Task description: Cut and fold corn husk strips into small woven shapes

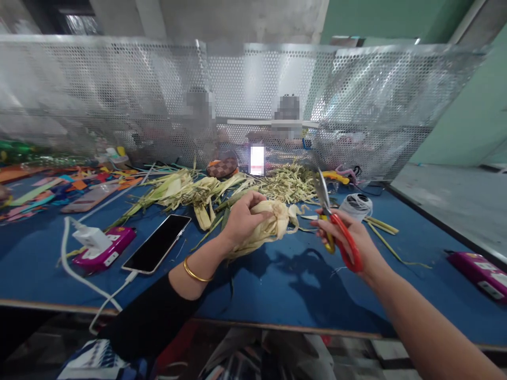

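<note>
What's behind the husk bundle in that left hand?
Behind the husk bundle lies a heap of shredded strips, then a holed screen. Whatever the bundle and left hand cover can't be seen.

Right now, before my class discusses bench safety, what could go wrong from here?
The red-handled scissors in the right hand are close to the left hand gripping the husk bundle; a slip might nick a finger.

The phone's charging cable dips over the table's front edge beside the left sleeve, so it could snag and drag the phone.
</note>
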Demonstrator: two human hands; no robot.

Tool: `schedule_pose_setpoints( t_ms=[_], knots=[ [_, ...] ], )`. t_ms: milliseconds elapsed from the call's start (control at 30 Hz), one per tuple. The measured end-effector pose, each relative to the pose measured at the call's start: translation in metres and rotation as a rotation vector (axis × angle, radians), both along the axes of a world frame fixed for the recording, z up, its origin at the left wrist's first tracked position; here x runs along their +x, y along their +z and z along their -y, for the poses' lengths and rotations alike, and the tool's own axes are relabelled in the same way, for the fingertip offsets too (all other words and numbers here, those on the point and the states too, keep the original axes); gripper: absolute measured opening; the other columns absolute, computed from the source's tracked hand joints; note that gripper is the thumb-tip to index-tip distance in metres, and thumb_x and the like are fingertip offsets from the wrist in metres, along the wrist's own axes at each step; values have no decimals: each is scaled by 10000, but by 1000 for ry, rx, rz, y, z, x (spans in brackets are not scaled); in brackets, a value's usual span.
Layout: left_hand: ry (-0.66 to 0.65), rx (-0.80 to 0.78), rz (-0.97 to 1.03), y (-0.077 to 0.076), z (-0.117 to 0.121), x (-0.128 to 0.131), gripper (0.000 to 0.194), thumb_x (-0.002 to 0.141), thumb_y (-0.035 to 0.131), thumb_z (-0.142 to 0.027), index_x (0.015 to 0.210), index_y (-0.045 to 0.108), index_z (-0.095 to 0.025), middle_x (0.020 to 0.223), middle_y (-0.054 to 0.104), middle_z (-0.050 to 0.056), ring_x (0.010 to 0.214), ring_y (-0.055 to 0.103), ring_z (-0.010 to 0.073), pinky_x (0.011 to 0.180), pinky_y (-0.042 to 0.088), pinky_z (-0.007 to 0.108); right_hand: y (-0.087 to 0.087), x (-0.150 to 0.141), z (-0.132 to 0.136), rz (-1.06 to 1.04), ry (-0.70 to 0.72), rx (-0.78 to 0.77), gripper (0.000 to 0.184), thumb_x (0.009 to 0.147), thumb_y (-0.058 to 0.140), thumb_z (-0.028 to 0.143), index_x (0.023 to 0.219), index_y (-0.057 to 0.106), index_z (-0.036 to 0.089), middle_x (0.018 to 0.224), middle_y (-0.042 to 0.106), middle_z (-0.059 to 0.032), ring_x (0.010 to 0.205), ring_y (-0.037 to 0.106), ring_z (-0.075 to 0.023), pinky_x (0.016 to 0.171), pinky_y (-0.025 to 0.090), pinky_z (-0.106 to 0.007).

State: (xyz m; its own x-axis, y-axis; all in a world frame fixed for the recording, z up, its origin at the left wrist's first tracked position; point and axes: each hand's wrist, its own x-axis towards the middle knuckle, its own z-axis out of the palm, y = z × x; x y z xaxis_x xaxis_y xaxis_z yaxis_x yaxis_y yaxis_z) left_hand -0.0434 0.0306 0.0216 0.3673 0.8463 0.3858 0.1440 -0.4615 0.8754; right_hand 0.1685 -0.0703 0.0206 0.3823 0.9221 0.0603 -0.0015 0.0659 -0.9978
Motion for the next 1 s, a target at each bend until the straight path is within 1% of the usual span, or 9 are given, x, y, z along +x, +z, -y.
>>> schedule_pose_setpoints(
  t_ms=[67, 167, 233, 333, 500, 567, 700, 833, 1000],
  knots=[
    [5, 86, -91, 0, 4, 1, 243, 675, 695, -268, 861, 562, -184, 795, 609, -22, 702, 538, 119, 684, 435, 236, 3, -9, -10, -49, 53, 9, 601, 418, 884, 446, 913, 643, 207, 703, 653, -2, 608, 614, -163, 525, 474, -265],
    [-86, 172, -180, -1, 9, 1, 192, 704, 671, -267, 788, 516, -190, 802, 594, -22, 656, 495, 105, 648, 409, 227, 5, -22, -25, -137, 164, -1, 565, 395, 899, 369, 866, 635, 205, 679, 647, 26, 603, 614, -140, 566, 491, -258],
    [-146, 206, -189, -1, 10, 0, 172, 718, 646, -247, 749, 485, -194, 834, 606, -11, 697, 516, 114, 675, 419, 229, 5, -28, -31, -174, 263, 1, 526, 395, 897, 309, 833, 625, 203, 655, 637, 43, 560, 581, -113, 556, 483, -242],
    [-190, 283, -211, -1, 10, -1, 127, 711, 557, -136, 704, 449, -203, 864, 629, 4, 798, 560, 134, 748, 428, 235, 3, -34, -33, -130, 361, 10, 518, 400, 883, 222, 840, 612, 207, 652, 640, 55, 555, 570, -106, 569, 482, -234],
    [-134, 477, -271, -5, 10, -2, 208, 615, 455, -24, 703, 452, -212, 940, 650, 28, 889, 594, 158, 799, 430, 260, -3, -36, -30, 8, 283, 64, 565, 429, 857, 195, 916, 572, 229, 707, 640, 62, 656, 598, -129, 648, 491, -249],
    [-105, 467, -254, -5, 11, -1, 223, 605, 457, -15, 702, 443, -216, 966, 661, 31, 923, 602, 166, 826, 436, 269, -4, -36, -28, 16, 282, 101, 555, 443, 852, 215, 917, 564, 234, 738, 642, 53, 700, 603, -140, 672, 496, -258],
    [-16, 337, -155, -2, 14, 0, 224, 609, 488, -19, 683, 414, -218, 960, 678, 35, 900, 620, 171, 787, 453, 261, -4, -37, -25, -31, 317, 179, 573, 453, 852, 231, 950, 568, 240, 769, 639, 47, 714, 592, -133, 704, 504, -263],
    [-9, 315, -177, -1, 15, 1, 225, 607, 502, -16, 672, 417, -214, 953, 680, 37, 863, 623, 170, 755, 456, 260, -9, -39, -26, 21, 278, 222, 570, 491, 841, 253, 980, 548, 249, 772, 633, 40, 659, 574, -128, 654, 491, -256],
    [-3, 234, -106, -5, 14, 3, 199, 693, 612, -150, 681, 424, -214, 940, 685, 49, 887, 631, 179, 774, 471, 265, -14, -42, -29, 49, 183, 244, 519, 516, 818, 257, 948, 531, 239, 675, 589, 65, 602, 547, -119, 594, 452, -237]
  ],
)
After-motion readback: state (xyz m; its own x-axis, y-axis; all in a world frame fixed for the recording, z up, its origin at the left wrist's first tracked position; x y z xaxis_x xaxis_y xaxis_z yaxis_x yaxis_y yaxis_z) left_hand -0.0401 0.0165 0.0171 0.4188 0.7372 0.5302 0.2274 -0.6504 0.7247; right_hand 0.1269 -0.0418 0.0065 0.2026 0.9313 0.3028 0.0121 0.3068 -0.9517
